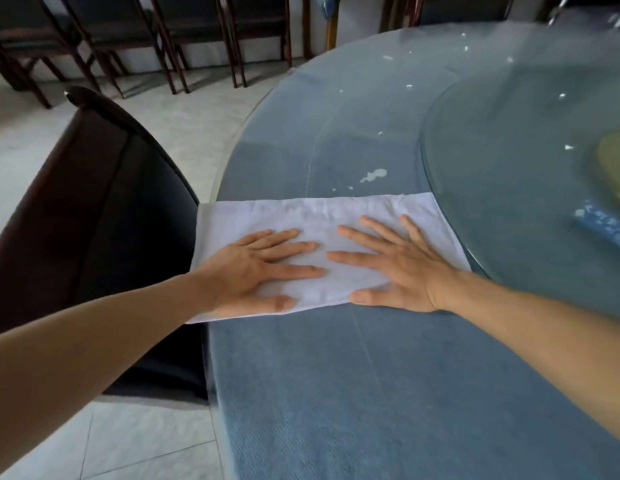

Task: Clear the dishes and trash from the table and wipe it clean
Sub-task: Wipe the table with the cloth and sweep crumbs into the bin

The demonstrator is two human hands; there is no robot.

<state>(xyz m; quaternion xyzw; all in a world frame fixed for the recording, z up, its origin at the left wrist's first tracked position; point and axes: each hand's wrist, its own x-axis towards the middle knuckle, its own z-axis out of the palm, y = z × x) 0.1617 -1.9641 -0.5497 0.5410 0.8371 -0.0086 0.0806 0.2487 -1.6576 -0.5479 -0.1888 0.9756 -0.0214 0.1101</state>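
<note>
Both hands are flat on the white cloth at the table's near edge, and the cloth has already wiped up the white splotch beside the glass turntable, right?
Not quite. The head view shows the left hand and right hand flat on the cloth, but the white splotch remains on the table, just beyond the cloth, beside the turntable.

Chairs and floor beside the dining area

A dark wooden chair (104,244) with a black padded back stands at nine o'clock, drawn close against the round edge beside it. A row of dark-framed chairs (156,39) lines the wall from ten to twelve o'clock. Pale tiled floor (184,119) spreads between them and shows again at seven o'clock.
</note>
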